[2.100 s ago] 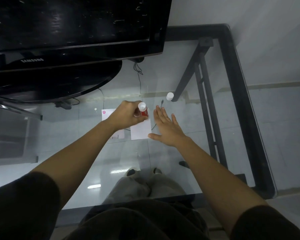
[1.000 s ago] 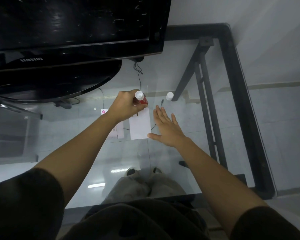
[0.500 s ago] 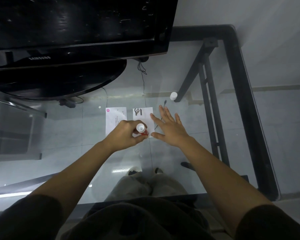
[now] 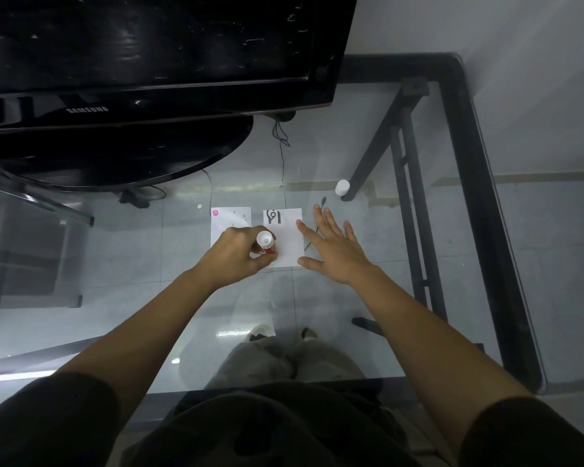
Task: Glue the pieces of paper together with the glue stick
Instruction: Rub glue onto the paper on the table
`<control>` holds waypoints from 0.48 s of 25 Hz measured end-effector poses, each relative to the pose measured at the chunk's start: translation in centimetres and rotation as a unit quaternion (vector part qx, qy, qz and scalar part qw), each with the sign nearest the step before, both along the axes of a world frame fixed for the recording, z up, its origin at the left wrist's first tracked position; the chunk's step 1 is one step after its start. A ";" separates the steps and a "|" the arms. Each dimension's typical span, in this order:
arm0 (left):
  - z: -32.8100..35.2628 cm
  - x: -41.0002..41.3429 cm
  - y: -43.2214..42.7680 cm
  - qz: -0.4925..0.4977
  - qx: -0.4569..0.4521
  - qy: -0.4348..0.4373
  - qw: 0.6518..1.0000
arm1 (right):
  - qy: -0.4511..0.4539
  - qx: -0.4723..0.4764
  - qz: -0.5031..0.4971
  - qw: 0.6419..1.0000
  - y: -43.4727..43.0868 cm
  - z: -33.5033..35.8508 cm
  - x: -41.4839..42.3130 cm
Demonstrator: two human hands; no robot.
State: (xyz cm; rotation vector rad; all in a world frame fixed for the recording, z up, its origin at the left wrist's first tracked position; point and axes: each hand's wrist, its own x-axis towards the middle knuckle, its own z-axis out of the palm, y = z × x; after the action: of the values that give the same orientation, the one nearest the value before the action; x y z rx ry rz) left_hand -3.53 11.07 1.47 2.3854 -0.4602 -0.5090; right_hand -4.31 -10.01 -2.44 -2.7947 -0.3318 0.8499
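Note:
Two white pieces of paper lie side by side on the glass table. The right paper [image 4: 289, 235] carries a black mark at its top; the left paper [image 4: 228, 217] has a pink dot at its corner. My left hand [image 4: 236, 254] grips a red glue stick [image 4: 267, 244] with a white end, held tip-down on the near left part of the right paper. My right hand [image 4: 338, 251] lies flat with fingers spread, pressing that paper's right edge. The glue stick's white cap [image 4: 342, 187] stands apart, beyond my right hand.
A black television [image 4: 149, 55] on an oval base [image 4: 115, 156] fills the far left of the glass table [image 4: 368, 332]. A thin black cable [image 4: 321, 205] runs by my right fingertips. The table's black frame [image 4: 479, 197] bounds the right side. My legs show below the glass.
My left hand has drawn the glue stick from the far end of the right paper down to its near part, uncovering both papers. My right hand has stayed flat at the paper's edge.

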 end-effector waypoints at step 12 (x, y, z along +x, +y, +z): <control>0.1 0.5 0.9 0.269 -0.192 0.111 0.937 | 0.003 0.032 -0.034 0.999 0.4 0.9 0.1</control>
State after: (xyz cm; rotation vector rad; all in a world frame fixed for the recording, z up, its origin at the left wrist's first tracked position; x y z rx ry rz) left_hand -3.08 11.95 1.61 1.9314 0.1860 -0.3842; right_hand -4.19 -9.59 -1.52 -2.7270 -0.2576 0.8176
